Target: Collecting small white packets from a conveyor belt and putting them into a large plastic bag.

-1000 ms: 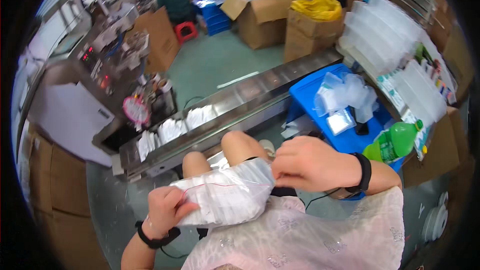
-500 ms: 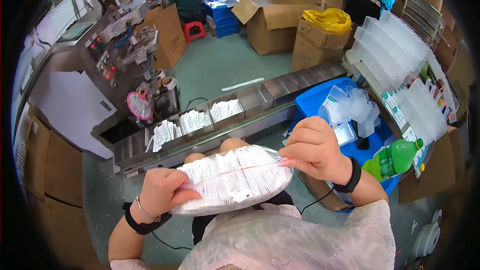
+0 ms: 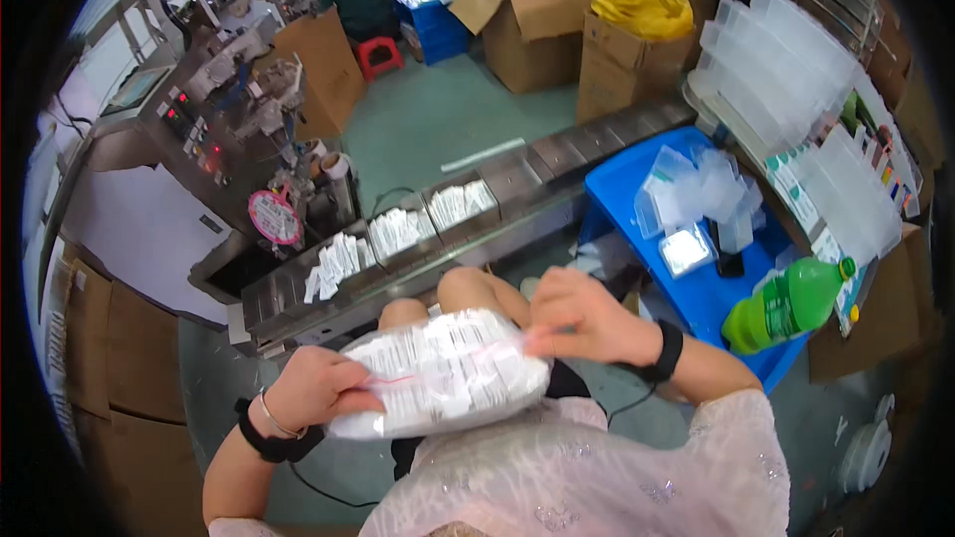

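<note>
"Surroundings?"
"Green floor [image 3: 428,119], long metal conveyor [image 3: 567,154] across it, blue worktop [image 3: 686,300] on the right."
"Item?"
"Clear bag [image 3: 453,383], packed white, over the knees [image 3: 466,288]."
"Grip?"
"Left hand [image 3: 316,386], right hand [image 3: 587,323]: both pinching the bag, one per end. Small: white packets [image 3: 401,229] in conveyor slots."

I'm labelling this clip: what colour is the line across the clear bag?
The line on the bag is pinkish red, seen in the head view.

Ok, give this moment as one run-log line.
left hand: pinching bag, left side | right hand: pinching bag, right side | bag: packed with white packets | trough: packets in some compartments
</note>
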### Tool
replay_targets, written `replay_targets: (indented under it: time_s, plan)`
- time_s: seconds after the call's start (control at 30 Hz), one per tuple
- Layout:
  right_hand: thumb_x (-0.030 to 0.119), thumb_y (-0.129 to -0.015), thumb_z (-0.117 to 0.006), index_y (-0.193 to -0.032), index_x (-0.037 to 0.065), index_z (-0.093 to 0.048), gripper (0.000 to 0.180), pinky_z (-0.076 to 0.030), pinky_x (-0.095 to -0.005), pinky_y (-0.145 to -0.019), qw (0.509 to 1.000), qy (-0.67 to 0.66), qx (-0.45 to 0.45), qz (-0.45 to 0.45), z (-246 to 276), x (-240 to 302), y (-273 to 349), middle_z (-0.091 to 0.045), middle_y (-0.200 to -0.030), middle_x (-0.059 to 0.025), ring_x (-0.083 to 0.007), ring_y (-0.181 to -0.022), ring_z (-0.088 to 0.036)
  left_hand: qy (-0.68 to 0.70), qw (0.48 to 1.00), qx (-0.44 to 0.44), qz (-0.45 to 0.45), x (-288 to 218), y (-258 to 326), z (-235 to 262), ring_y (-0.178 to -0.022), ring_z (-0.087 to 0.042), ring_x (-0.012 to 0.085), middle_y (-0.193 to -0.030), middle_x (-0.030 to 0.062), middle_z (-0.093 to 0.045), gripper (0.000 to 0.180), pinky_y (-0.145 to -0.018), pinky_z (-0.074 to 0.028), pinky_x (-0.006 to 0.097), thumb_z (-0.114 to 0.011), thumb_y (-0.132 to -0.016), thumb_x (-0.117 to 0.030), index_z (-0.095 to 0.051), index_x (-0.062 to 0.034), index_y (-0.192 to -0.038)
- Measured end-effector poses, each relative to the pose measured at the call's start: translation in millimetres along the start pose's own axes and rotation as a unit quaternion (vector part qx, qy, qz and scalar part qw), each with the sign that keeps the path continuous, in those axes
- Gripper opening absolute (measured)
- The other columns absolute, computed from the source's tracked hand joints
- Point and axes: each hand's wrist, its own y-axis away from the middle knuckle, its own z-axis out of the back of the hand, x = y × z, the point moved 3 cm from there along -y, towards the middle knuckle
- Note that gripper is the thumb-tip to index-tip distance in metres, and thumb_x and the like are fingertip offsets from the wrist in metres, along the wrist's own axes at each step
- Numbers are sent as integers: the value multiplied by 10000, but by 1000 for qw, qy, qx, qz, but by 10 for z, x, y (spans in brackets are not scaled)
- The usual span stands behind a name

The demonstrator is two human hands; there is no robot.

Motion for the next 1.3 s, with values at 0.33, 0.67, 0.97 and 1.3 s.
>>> replay_targets:
  time_s: [0.33, 0.67, 0.97, 1.3]
  plan:
    - [67, -693, -719, -787, 33, -649, 122, -385, -264, -628, 976, -148, -162, -9, -33, 150, -169, -549, -824, -65, -147, -716, -500, -33, 983, -182, 5, -811, -988, -101, -734, -562, 302, -818, 122, -559, 442, -611, -450, 359, -719, -669, -362, -545, -22, -891]
    - [10, -756, -670, -856, 15, -604, 120, -432, -245, -732, 919, -311, -234, -61, -70, 11, 10, -598, -864, -45, -110, -796, -546, 27, 982, -172, -75, -794, -1133, 201, -580, -544, 244, -660, 80, -553, 179, -501, -422, 320, -718, -680, -144, -577, -54, -742]
    - [53, -748, -679, -796, 21, -590, 105, -430, -281, -727, 931, -220, -291, 2, 72, 64, 55, -566, -858, -59, -161, -829, -542, -41, 975, -180, -126, -981, -1321, 249, -646, -511, 294, -708, 92, -533, 131, -577, -426, 372, -660, -645, -71, -570, -43, -734]
    - [99, -765, -669, -753, 27, -569, 124, -419, -270, -702, 909, -261, -324, -37, 73, 39, 119, -538, -823, -37, -146, -781, -519, -13, 971, -184, -155, -1139, -1564, 170, -628, -491, 297, -714, 117, -521, 150, -546, -382, 365, -639, -642, 14, -541, -11, -753]
